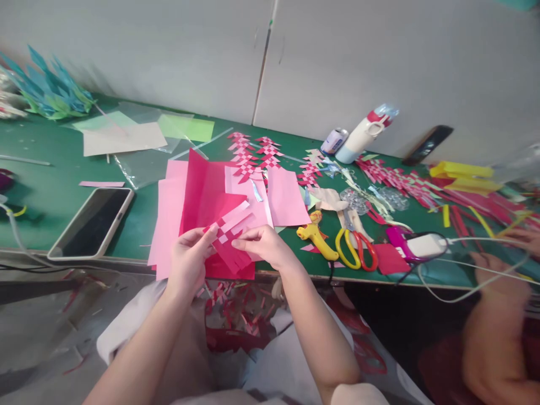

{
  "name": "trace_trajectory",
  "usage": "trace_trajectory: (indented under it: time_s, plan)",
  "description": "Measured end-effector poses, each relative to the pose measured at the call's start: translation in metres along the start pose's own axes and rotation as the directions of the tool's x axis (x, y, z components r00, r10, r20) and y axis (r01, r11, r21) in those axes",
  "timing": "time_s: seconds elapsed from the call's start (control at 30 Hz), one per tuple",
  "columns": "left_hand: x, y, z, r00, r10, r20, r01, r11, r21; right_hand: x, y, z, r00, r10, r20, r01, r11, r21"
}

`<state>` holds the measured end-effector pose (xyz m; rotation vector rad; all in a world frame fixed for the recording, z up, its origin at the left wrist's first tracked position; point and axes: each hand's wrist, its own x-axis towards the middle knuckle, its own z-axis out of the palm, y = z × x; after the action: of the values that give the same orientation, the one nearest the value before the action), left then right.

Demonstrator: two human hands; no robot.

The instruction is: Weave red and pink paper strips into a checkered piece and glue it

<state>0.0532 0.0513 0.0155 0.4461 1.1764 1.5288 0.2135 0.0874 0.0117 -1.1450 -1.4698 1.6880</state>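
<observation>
Both my hands hold a small woven piece of red and pink paper strips [230, 236] just above the near edge of the green table [50, 185]. My left hand [189, 259] pinches its left side with fingers closed. On the piece's right side my right hand [264, 244] is closed too, with its fingertips on the strips. Under the piece lies a stack of pink and red paper sheets [198, 197].
A phone [90, 222] lies at the left. Finished woven pieces [253, 154] lie behind the sheets. A yellow glue gun [316, 239], scissors [356, 247] and a white bottle [358, 138] sit to the right. Another person's hands [502, 275] work at the far right. Paper scraps lie on my lap.
</observation>
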Motion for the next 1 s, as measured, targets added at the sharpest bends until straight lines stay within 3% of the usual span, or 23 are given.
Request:
trace_trajectory:
  time_s: [0.27,0.5,0.6,0.7,0.83,1.0]
  plan:
    - [0.0,0.001,-0.001,0.998,0.02,0.053,-0.019,1.0,-0.003,0.0,0.003,0.001,0.992,0.08,0.094,-0.087,0.994,0.073]
    - [-0.004,-0.003,-0.005,0.961,-0.052,0.272,0.007,0.987,0.162,0.0,0.001,0.008,0.998,-0.029,-0.049,0.033,0.997,0.068]
    - [-0.005,-0.003,-0.005,0.967,-0.052,0.25,0.015,0.989,0.146,-0.001,-0.001,0.007,0.999,-0.001,-0.035,0.003,0.998,0.068]
    - [-0.005,-0.003,-0.004,0.975,-0.036,0.221,0.009,0.992,0.122,0.001,-0.001,0.005,0.992,0.045,-0.12,-0.023,0.983,0.181]
    - [-0.006,-0.003,-0.005,0.965,-0.081,0.249,0.038,0.984,0.174,0.004,0.001,0.008,0.975,0.03,-0.219,0.052,0.931,0.362]
    - [-0.006,-0.004,-0.007,0.935,-0.162,0.316,0.071,0.957,0.282,0.005,0.0,0.011,0.967,-0.017,-0.253,0.12,0.909,0.398]
